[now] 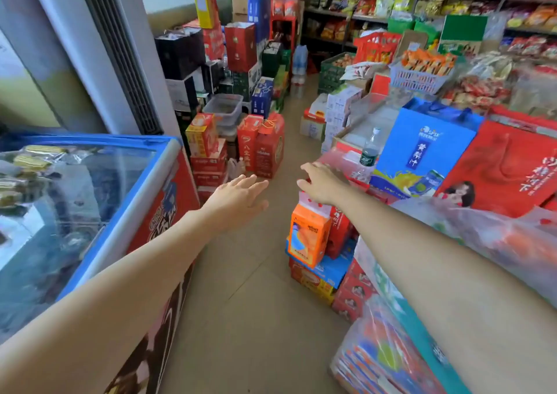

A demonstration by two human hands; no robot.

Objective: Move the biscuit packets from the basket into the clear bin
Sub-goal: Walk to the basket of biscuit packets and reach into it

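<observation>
Head view: biscuit packets (428, 62) fill the basket (417, 82) atop stacked goods at right, well apart from the clear bin (224, 104). Left grip (238, 196) and right grip (322, 182) are released, empty. Packets look light, crinkly, crushable; take each gently by its sides.

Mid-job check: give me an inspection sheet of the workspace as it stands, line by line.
Surface: tan floor aisle between a chest freezer and stacked goods.
Job's things: pale lattice basket holding orange biscuit packets, far right on the goods; clear bin on stacked boxes across the aisle, contents unclear.
Clutter: water bottle, blue gift bag, orange carton.
Grippers: left hand open, holding nothing; right hand open over a red carton, contact unclear.
Cables: nothing seen.
Surroundings: snack shelves at the back.
</observation>
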